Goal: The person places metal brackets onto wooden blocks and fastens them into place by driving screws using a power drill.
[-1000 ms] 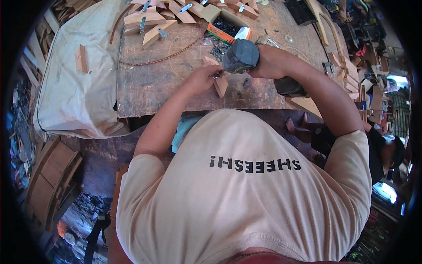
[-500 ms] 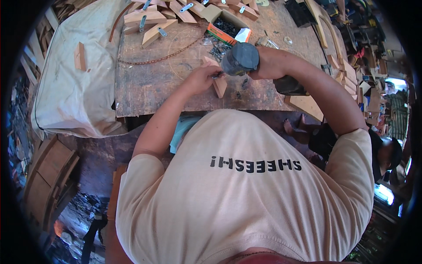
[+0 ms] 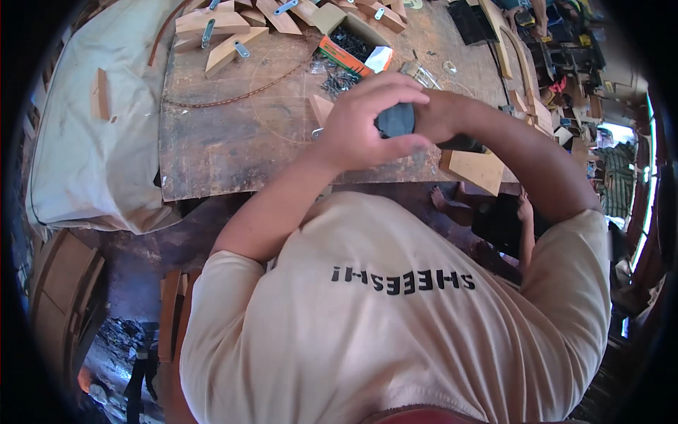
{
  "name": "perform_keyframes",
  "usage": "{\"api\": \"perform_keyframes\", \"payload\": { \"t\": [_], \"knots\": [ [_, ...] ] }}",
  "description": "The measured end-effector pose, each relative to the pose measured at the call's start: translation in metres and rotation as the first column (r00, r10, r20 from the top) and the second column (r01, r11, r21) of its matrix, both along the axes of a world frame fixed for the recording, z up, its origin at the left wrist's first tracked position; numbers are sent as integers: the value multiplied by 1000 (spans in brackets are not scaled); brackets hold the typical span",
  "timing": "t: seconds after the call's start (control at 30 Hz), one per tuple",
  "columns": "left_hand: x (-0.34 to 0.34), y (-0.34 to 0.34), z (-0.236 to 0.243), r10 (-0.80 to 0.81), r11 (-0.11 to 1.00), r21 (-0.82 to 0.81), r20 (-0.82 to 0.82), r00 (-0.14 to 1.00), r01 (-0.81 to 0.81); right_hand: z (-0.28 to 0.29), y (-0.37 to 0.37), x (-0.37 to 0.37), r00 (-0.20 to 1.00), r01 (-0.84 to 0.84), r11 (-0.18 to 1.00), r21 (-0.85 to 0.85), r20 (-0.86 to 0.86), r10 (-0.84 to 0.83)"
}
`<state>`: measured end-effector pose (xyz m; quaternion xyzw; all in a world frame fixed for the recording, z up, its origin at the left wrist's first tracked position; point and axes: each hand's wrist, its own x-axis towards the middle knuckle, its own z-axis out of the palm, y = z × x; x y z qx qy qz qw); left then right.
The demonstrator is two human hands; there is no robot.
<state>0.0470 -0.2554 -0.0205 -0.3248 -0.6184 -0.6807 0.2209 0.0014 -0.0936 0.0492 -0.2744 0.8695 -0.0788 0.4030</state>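
My right hand (image 3: 439, 116) grips a dark cordless drill (image 3: 395, 121) over the front of the worn wooden bench (image 3: 219, 155). My left hand (image 3: 364, 124) has its fingers and thumb curled round the drill's top end, hiding much of it. A pale wood block (image 3: 320, 107) lies under my left hand, mostly hidden, with a small metal bracket (image 3: 317, 132) peeking out beside it. Just beyond the drill are an orange-and-green box (image 3: 335, 55) of black screws, loose screws (image 3: 332, 83) and some small metal bits (image 3: 417, 73).
Several wood pieces with brackets (image 3: 219, 25) lie at the back. A white cloth-covered pile (image 3: 70, 162) adjoins the bench's left. Another wood piece (image 3: 473, 169) sits at the front right. A co-worker's hand (image 3: 523, 208) and bare feet are below right. Curved timber (image 3: 505, 49) runs along the right.
My left hand has left the wood block and moved right and onto the drill, closing round its top. The co-worker's hand has come into view. The view has shifted a little.
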Motion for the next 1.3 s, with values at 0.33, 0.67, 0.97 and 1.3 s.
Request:
{"api": "perform_keyframes", "payload": {
  "t": [0.33,0.67,0.97,1.3],
  "knots": [
    [1,20,-15,178,977,96,106,978,-189,-2,3,3,998,-55,995,-79,-7,55],
    [-12,21,-26,162,955,225,155,974,-195,-2,3,0,990,124,992,-33,68,-122],
    [-16,16,-28,110,967,205,191,975,-150,0,3,-1,996,79,995,-66,53,-76],
    [-17,12,-35,93,971,196,205,974,-134,-6,-5,-10,990,118,993,2,82,-117]
  ]
}}
